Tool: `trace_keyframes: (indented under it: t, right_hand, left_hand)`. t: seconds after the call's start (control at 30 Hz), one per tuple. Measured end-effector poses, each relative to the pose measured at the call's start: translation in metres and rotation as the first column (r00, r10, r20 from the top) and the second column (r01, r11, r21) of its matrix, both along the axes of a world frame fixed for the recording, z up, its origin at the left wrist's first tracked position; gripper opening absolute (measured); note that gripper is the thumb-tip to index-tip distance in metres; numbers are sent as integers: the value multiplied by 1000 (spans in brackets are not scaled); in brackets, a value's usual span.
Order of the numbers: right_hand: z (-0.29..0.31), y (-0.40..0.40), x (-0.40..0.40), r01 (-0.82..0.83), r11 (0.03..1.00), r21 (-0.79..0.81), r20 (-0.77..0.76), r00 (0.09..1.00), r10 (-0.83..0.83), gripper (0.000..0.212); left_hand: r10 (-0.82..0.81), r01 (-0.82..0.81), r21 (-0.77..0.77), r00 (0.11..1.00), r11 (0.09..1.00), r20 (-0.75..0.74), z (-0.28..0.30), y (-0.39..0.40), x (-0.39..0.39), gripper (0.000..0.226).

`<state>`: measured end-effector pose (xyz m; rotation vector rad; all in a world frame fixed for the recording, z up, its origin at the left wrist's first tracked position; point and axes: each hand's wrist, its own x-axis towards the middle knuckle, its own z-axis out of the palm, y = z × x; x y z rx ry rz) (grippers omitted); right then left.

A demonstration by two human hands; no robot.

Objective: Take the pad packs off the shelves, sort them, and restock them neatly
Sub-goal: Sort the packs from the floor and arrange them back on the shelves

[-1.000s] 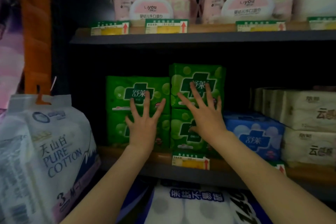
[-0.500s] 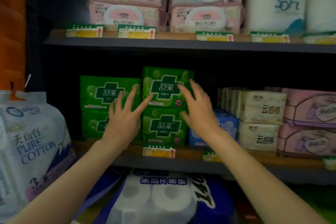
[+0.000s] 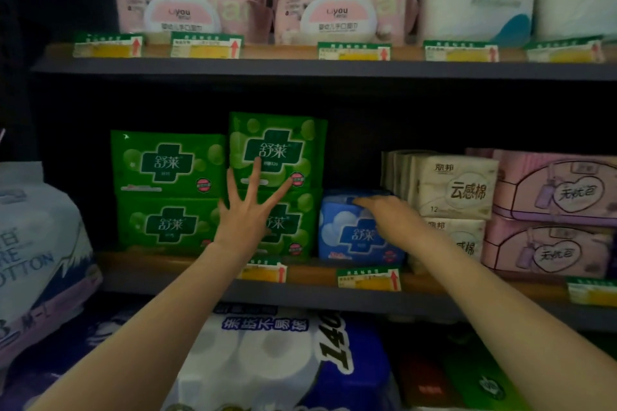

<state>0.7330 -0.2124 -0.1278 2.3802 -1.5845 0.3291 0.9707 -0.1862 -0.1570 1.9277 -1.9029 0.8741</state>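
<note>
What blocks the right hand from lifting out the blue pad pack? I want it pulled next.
Nothing visible does. The right hand already lies on top of the blue pad pack, which has no pack stacked on it. Green packs flank one side, tissue packs the other.

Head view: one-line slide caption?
Left hand spread flat on stacked green pad packs; right hand reaches onto the blue pack beside them.

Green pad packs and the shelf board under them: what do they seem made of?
The green pad packs look like thin glossy plastic film: soft wrinkles and sheen. The shelf board looks like wood, brown and matte, above a dark grey front edge, perhaps painted metal.
</note>
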Motion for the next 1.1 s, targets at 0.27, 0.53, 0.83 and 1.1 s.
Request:
trace_keyframes:
  t: [0.27, 0.53, 0.83, 1.1]
  right_hand:
    - [7, -21, -7, -65, 998, 9, -51, 997, 65, 63]
    - [-4, 7, -10, -59, 994, -90, -60, 997, 53, 70]
    - [18, 57, -126, 235, 845, -481, 468, 884, 20, 69]
    - [-24, 23, -142, 75, 932, -354, 198, 980, -4, 96]
  left_hand:
    - [23, -26, -66, 999, 997, -46, -10, -14, -19, 100]
    - [45, -49, -22, 990, 999, -132, -2, 8, -48, 90]
    - [-396, 377, -196, 916, 905, -69, 2, 13, -147, 82]
    - [-219, 236, 155, 969, 959, -116, -6, -13, -167, 76]
